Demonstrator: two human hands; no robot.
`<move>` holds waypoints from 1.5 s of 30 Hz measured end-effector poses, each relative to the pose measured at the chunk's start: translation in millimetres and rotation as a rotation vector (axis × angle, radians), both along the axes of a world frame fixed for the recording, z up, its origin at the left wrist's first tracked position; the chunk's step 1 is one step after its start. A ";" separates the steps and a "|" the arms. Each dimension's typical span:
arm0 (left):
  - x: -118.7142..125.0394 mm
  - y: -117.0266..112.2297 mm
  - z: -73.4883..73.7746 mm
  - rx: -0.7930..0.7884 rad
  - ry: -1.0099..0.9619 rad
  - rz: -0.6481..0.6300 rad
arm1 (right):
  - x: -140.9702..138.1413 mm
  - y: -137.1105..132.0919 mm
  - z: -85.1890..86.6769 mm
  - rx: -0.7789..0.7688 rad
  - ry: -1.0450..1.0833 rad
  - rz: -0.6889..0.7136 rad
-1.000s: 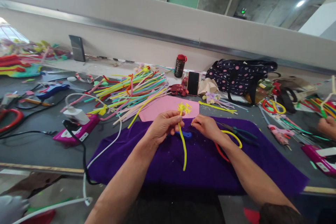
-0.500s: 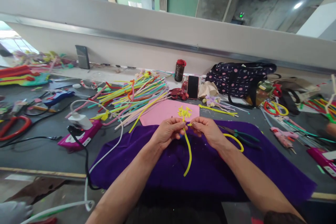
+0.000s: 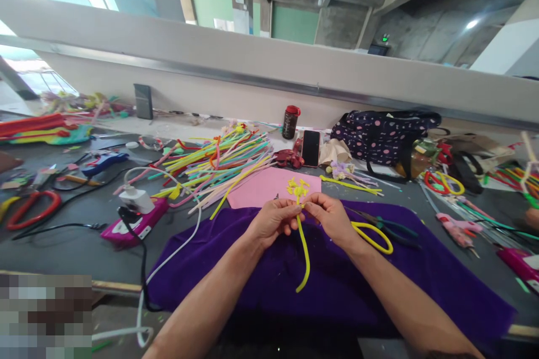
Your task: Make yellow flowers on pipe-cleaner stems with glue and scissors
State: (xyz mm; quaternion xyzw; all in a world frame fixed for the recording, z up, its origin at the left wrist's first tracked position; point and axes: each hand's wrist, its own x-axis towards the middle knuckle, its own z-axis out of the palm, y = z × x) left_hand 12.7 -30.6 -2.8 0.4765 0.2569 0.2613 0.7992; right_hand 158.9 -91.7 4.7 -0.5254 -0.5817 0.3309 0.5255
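Observation:
A yellow pipe-cleaner flower (image 3: 297,186) with a cluster of small knobbed tips stands up between my hands, its stem (image 3: 305,255) curving down below them. My left hand (image 3: 278,221) pinches that stem just under the flower head. Close against it, my right hand (image 3: 326,213) pinches a yellow pipe cleaner (image 3: 374,237) at the stem; the strand's loop shows to the right, beyond my wrist. The exact hold is hidden by the fingertips. Beneath both hands lies a purple cloth (image 3: 202,252), with green-handled pliers (image 3: 393,230) on its right side.
A pink sheet (image 3: 252,185) lies behind the hands, beside a heap of coloured pipe cleaners (image 3: 223,162). Farther back are a phone (image 3: 310,148), a red-lidded bottle (image 3: 290,122) and a patterned bag (image 3: 383,137). A magenta power strip (image 3: 137,221) with cables sits left, a pink glue gun (image 3: 458,227) right.
My right hand has moved left, its fingertips now against the stem beside my left hand. More of the yellow loop shows at the right. The view has shifted slightly.

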 end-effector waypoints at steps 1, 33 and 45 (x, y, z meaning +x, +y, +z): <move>-0.2 0.3 0.3 0.002 0.011 -0.006 | 1.0 -0.1 2.0 0.005 -0.023 -0.002; -23.2 12.9 16.4 -0.020 -0.141 0.124 | 112.8 -91.4 -38.5 -0.099 -1.183 -0.321; -19.4 10.7 18.2 -0.016 -0.069 0.115 | 104.9 0.1 -13.0 -0.170 -0.946 0.019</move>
